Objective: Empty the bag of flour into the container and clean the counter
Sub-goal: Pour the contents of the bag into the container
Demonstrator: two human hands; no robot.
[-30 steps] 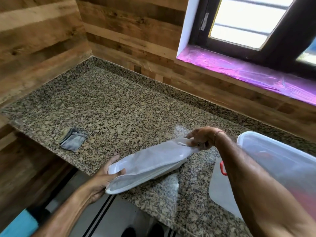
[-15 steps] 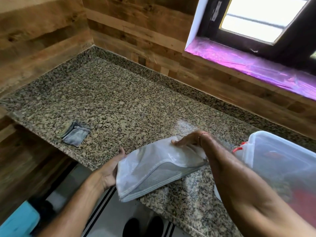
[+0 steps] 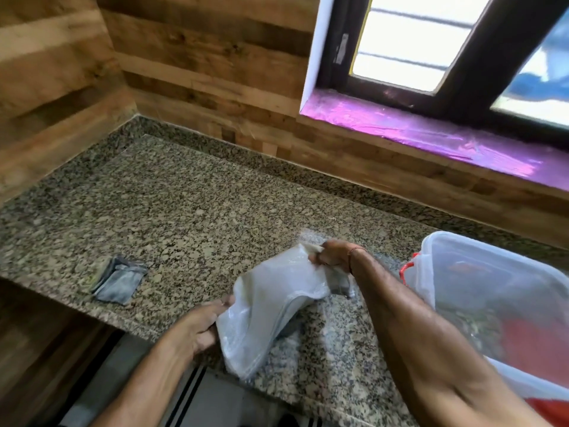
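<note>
bag: translucent white plastic, limp, crumpled, draped over surface's front edge | container: clear plastic tub, red latch, open, at surface's right end | surface: speckled granite

Domestic kitchen. Indicated by speckled granite counter with raised granite upstand, wood-plank wall cladding, dark-framed window up and right of gripped bag, lidded plastic storage container just right, folded grey cloth left.
</note>
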